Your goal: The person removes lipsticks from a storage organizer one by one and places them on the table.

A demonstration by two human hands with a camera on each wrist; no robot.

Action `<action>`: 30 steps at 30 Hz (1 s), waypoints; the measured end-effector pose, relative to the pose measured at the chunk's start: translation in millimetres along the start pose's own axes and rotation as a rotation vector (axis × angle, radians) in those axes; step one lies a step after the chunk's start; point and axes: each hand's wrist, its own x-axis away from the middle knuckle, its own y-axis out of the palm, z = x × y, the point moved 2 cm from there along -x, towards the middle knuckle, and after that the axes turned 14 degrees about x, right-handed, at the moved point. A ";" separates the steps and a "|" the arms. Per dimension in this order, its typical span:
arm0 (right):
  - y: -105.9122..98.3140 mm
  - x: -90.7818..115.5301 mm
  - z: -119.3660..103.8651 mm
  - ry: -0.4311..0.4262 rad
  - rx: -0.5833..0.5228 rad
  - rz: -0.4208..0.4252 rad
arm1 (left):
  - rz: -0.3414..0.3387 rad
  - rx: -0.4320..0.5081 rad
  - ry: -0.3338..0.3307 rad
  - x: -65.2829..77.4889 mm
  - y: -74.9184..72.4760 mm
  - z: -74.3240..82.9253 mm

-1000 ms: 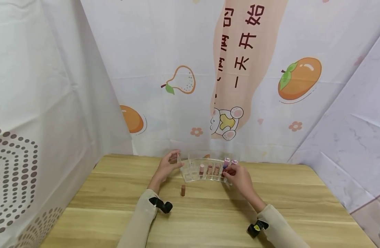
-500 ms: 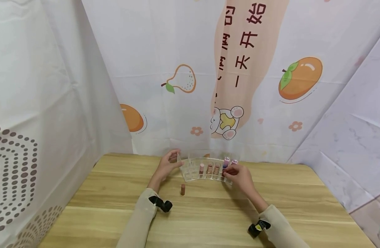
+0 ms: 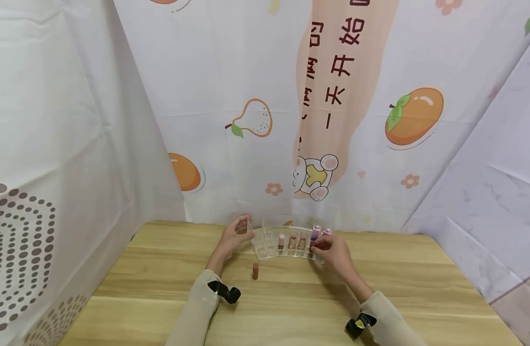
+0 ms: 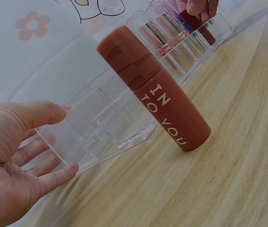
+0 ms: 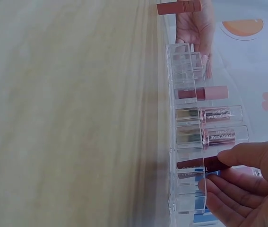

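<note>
A clear, curved lipstick organizer (image 3: 269,254) with several compartments stands at the back of the table. My left hand (image 3: 233,239) holds its left end panel, thumb on one side and fingers on the other. My right hand (image 3: 334,251) pinches a dark red lipstick tube (image 5: 214,164) between thumb and fingers; the tube's lower end is inside a compartment near the organizer's right end. A pink-capped tube (image 5: 214,92) and two clear-and-rose lipsticks (image 5: 221,136) stand in other compartments. A brown lip tube marked "INTO YOU" (image 4: 157,90) stands upright on the table, nearer than the organizer.
Two purple-pink lipsticks (image 3: 315,232) stand in the organizer's back row on the right, partly behind my right hand. A printed white curtain (image 3: 230,168) hangs right behind the organizer. The wooden table (image 3: 282,312) extends toward me.
The head view has tilted up slightly, so everything sits a little lower in it. My hands, the dark red tube and the organizer show hardly any movement.
</note>
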 end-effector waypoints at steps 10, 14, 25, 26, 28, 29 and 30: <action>-3.5 -0.6 -6.9 0.026 0.060 0.032 | 0.008 0.000 0.005 -1.3 2.4 5.4; -3.7 -0.7 -6.8 0.018 0.046 0.019 | 0.009 0.007 -0.006 0.0 1.3 3.1; -15.7 -1.7 -1.2 -0.049 -0.061 -0.060 | 0.010 0.013 -0.010 1.0 -0.1 -2.9; -17.9 -2.5 -1.6 -0.050 -0.068 -0.070 | 0.008 0.016 -0.011 0.5 -0.1 -2.7; -22.3 -4.2 -1.8 -0.052 -0.084 -0.097 | 0.004 0.017 -0.005 0.0 0.1 -2.5; -24.4 -5.0 -1.9 -0.056 -0.092 -0.111 | 0.003 0.021 -0.005 -0.1 0.2 -2.4; -26.1 -5.9 -1.8 -0.050 -0.104 -0.124 | 0.002 0.022 -0.002 0.3 0.2 -2.4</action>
